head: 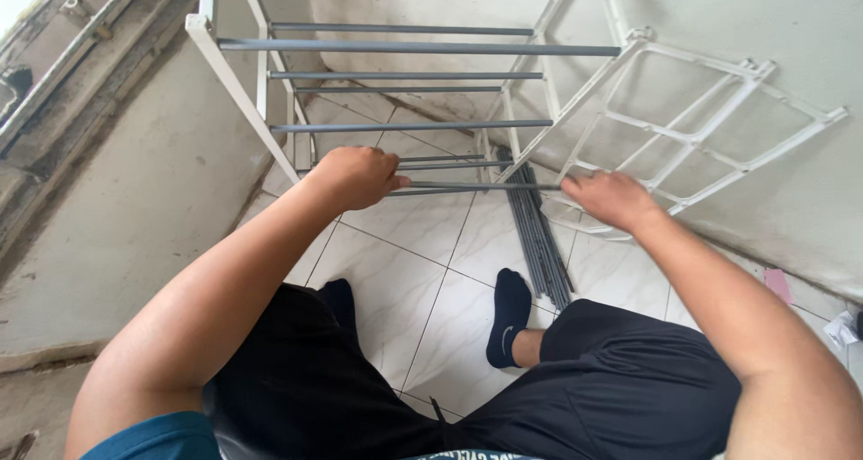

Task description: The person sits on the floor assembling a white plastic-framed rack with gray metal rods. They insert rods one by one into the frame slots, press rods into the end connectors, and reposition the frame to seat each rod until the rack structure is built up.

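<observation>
The left hand [355,177] is curling shut around one end of a grey rod [476,187], and the right hand [611,197] is closing over the rod's other end, so the rod is hanging level between them above the tiled floor [404,280]. The rod is sitting at the lowest rung of a white rack frame [235,78] whose upper grey bars are already running across. A white side panel [692,132] is leaning against the wall, and a bundle of spare rods [539,244] is lying on the floor just beside the right hand.
</observation>
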`<state>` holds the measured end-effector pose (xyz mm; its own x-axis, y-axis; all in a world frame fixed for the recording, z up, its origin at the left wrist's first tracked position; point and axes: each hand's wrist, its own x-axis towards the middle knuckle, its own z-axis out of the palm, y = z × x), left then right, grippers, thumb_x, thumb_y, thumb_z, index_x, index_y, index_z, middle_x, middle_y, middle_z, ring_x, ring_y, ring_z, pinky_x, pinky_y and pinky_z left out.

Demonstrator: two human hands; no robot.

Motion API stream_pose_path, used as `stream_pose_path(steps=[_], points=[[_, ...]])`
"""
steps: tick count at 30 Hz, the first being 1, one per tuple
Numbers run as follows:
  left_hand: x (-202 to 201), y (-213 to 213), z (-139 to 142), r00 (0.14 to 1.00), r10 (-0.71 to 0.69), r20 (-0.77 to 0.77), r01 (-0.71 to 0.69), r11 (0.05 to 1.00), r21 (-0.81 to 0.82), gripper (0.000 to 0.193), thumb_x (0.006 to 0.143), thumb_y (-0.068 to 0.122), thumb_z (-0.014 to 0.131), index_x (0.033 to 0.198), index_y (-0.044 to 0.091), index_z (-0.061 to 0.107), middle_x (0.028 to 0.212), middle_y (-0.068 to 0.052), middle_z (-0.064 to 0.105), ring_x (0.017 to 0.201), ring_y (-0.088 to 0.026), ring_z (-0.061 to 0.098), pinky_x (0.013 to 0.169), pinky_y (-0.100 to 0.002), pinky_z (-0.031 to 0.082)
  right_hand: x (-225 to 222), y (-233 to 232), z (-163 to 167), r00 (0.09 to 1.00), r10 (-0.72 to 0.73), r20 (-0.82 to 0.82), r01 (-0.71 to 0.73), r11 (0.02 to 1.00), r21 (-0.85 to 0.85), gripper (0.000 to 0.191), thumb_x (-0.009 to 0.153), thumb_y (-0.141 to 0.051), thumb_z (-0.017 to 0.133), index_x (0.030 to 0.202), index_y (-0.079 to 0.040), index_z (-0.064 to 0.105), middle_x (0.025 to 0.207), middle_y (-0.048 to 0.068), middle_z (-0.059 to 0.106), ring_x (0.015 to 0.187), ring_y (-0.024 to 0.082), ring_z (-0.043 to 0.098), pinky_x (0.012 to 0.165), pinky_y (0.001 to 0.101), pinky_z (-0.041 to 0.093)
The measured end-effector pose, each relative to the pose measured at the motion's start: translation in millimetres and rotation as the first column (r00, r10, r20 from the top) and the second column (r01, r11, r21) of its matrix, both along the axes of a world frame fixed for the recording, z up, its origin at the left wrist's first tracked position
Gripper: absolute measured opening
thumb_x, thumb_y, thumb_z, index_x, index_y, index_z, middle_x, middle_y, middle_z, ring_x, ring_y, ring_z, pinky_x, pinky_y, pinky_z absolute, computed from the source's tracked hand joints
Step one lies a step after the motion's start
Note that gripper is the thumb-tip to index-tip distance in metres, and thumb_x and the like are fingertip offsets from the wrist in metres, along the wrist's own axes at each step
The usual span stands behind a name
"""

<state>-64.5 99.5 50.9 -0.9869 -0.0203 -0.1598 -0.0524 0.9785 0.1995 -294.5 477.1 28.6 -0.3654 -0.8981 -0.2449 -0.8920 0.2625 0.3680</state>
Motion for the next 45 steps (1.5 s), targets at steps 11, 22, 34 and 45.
stream_pose_path(steps=[11,22,34,45], points=[[3,21,69,0.959,-0.009,-0.284,0.003,1.0,-0.02,0.053,0.106,0.052,0.044,0.082,0.012,0.07,0.07,-0.01,0.07,0.067,-0.036,0.067,0.062,-0.048,0.053,91,-67,114,0.956,0.135,-0.262,-0.277,0.711,-0.647,0.055,0.082,-0.039,0.08,0.123,-0.007,0.063,0.11,0.013,0.059,0.101,0.032,0.062,0.088,0.0467,0.048],[-29,-5,63,0.585,0.598,-0.548,0.104,0.614,0.782,0.06,0.115,0.044,0.038,0.08,0.002,0.065,0.069,-0.01,0.064,0.068,-0.021,0.063,0.067,-0.033,0.05,50,-71,141,0.968,0.018,-0.249,-0.217,0.554,-0.804,0.006,0.103,-0.014,0.071,0.105,-0.009,0.068,0.093,0.008,0.059,0.089,0.03,0.061,0.079,0.0447,0.049],[-125,43,12,0.755,0.642,-0.136,0.348,-0.216,0.912,0.08,0.096,0.031,0.059,0.159,0.013,0.013,0.166,-0.012,0.023,0.145,-0.026,0.043,0.108,-0.051,0.053,26,-44,140,0.995,-0.104,-0.002,0.027,0.27,-0.963,0.011,0.114,-0.011,0.061,0.118,-0.001,0.06,0.102,0.017,0.061,0.091,0.038,0.061,0.078,0.0486,0.049],[-151,39,16,0.676,0.653,-0.342,0.563,-0.159,0.811,0.084,0.097,0.022,0.052,0.166,0.021,0.004,0.176,-0.006,0.02,0.162,-0.029,0.028,0.121,-0.053,0.044,18,-29,131,0.99,-0.129,0.054,0.08,0.208,-0.975,0.012,0.116,-0.012,0.057,0.114,0.0,0.058,0.098,0.016,0.061,0.088,0.036,0.061,0.076,0.047,0.049]])
